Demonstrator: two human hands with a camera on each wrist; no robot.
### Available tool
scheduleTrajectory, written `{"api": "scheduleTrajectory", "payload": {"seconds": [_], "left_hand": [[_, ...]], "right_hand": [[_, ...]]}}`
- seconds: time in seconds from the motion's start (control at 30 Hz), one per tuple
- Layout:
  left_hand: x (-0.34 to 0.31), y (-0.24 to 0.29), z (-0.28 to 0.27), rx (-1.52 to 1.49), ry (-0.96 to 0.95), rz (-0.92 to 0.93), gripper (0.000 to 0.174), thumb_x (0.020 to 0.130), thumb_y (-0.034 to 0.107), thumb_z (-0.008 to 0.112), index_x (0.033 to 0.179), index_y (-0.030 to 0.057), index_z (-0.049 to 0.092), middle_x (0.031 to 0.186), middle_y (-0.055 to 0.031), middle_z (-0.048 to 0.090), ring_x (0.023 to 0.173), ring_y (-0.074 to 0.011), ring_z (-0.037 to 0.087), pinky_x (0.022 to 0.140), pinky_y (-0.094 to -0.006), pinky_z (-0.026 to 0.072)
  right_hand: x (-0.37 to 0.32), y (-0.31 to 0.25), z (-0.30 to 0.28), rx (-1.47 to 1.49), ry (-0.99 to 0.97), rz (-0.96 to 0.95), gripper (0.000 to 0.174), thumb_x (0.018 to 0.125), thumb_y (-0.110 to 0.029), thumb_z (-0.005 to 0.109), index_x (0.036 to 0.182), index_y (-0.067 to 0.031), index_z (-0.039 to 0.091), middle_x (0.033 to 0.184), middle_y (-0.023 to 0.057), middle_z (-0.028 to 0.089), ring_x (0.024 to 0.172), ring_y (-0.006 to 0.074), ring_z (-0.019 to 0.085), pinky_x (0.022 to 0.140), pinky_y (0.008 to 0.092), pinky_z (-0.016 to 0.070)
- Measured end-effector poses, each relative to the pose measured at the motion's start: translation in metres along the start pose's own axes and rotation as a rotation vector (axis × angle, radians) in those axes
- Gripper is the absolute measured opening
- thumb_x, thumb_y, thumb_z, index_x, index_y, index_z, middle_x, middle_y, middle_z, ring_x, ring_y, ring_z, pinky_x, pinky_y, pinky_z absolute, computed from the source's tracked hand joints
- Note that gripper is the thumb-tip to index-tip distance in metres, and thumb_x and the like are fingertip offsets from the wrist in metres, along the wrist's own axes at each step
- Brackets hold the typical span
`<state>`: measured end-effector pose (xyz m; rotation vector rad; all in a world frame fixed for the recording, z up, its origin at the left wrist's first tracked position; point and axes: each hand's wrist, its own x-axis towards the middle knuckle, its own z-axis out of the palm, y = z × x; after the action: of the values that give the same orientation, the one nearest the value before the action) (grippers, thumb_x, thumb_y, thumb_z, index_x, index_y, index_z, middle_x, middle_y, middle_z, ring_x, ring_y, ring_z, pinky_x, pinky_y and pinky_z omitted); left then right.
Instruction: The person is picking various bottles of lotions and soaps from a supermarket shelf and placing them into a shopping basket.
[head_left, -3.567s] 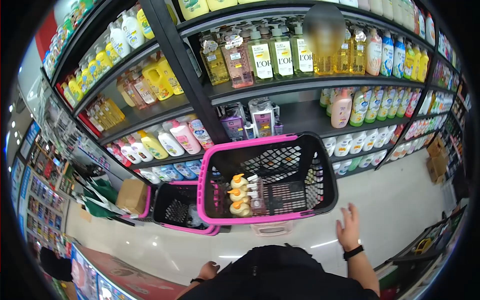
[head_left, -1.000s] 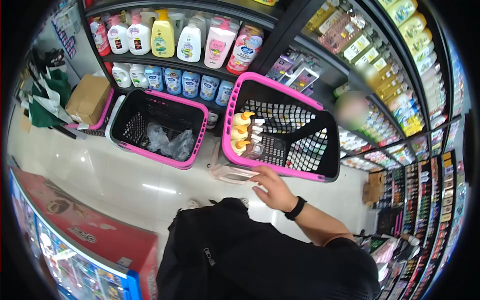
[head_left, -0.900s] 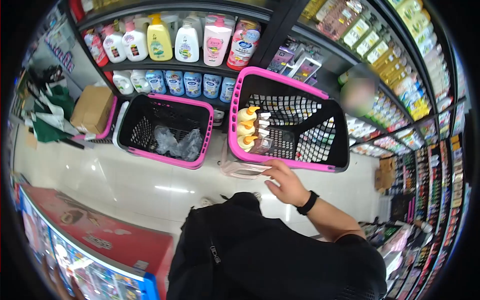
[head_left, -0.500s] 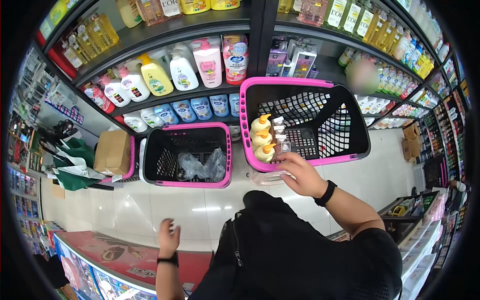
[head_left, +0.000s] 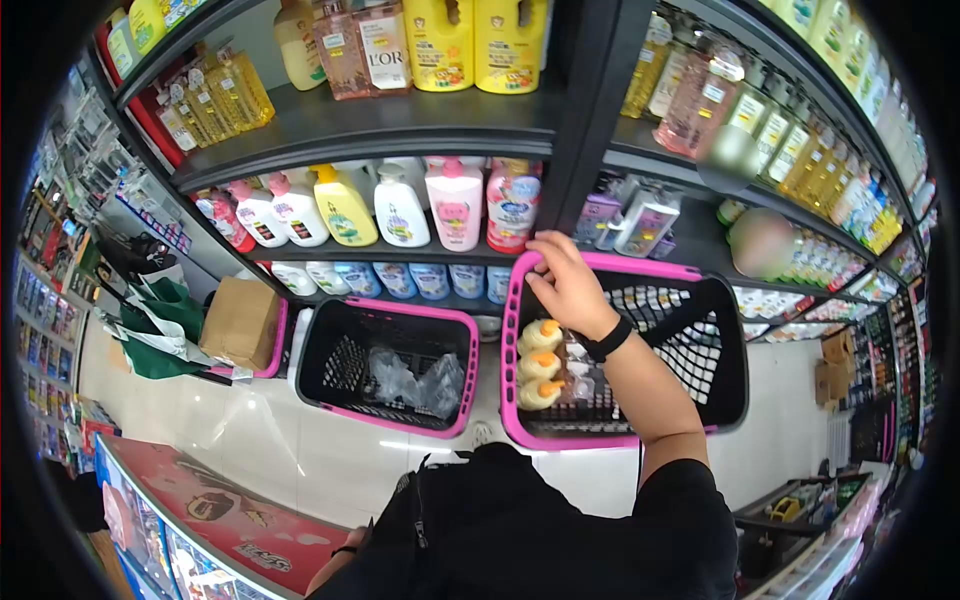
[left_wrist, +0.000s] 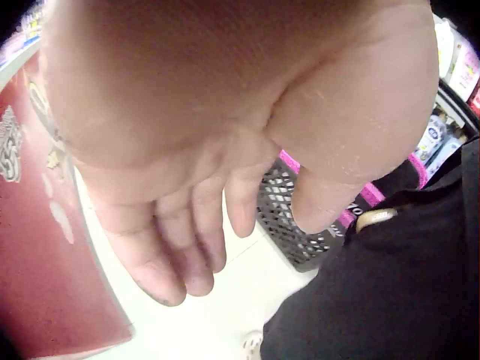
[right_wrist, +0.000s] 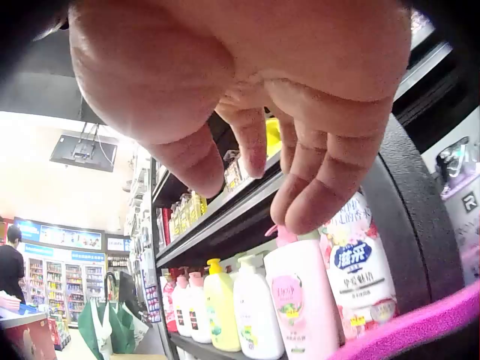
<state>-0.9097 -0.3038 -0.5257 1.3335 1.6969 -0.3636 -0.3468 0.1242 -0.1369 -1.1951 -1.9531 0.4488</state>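
My right hand (head_left: pixel 570 285) reaches over the back left corner of a black shopping basket with a pink rim (head_left: pixel 512 350), fingers loosely bent. In the right wrist view its fingertips overlap the top of a pink pump bottle (right_wrist: pixel 300 300), and nothing lies in the palm. Beside that bottle on the shelf is a red-and-white bottle (head_left: pixel 513 205). Cream pump bottles with orange tops (head_left: pixel 540 365) stand along the basket's left side, clear bottles next to them. My left hand (left_wrist: pixel 187 150) hangs low by my body, holding nothing; the head view mostly hides it.
A second pink-rimmed basket (head_left: pixel 473 385) with clear plastic bags (head_left: pixel 415 380) stands to the left. Beyond it is a cardboard box (head_left: pixel 240 325). Dark shelves (head_left: pixel 420 130) of bottles rise in front, and a red freezer chest (head_left: pixel 230 510) stands at the lower left.
My right hand has gone from the basket's front rim forward to its back left corner, by the shelf. My left hand has drawn back beside my body.
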Motion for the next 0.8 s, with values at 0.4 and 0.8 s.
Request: {"api": "scheduleTrajectory", "payload": {"seconds": [0.4, 0.8], "left_hand": [[0.012, 0.084, -0.140, -0.580, 0.122, -0.195, 0.031, 0.089, 0.024, 0.068, 0.108, -0.0014, 0.066, 0.080, -0.0126, 0.071, 0.063, -0.0200, 0.068, 0.058, -0.0353, 0.0541], [0.122, -0.002, -0.247, -0.204, -0.111, 0.054, 0.016, 0.093, 0.019, 0.058, 0.095, 0.0043, 0.060, 0.067, -0.0077, 0.056, 0.056, -0.0223, 0.056, 0.052, -0.0392, 0.0447]], "right_hand": [[0.128, 0.019, 0.051, -0.672, 0.179, 0.176, 0.053, 0.090, -0.027, 0.068, 0.134, -0.0045, 0.048, 0.126, 0.0266, 0.052, 0.076, 0.0421, 0.070, 0.062, 0.0486, 0.0596], [0.178, 0.039, 0.058, -0.945, -0.035, 0.356, 0.027, 0.092, -0.018, 0.052, 0.106, -0.0092, 0.074, 0.100, 0.0203, 0.074, 0.095, 0.0368, 0.072, 0.084, 0.0487, 0.0569]]}}
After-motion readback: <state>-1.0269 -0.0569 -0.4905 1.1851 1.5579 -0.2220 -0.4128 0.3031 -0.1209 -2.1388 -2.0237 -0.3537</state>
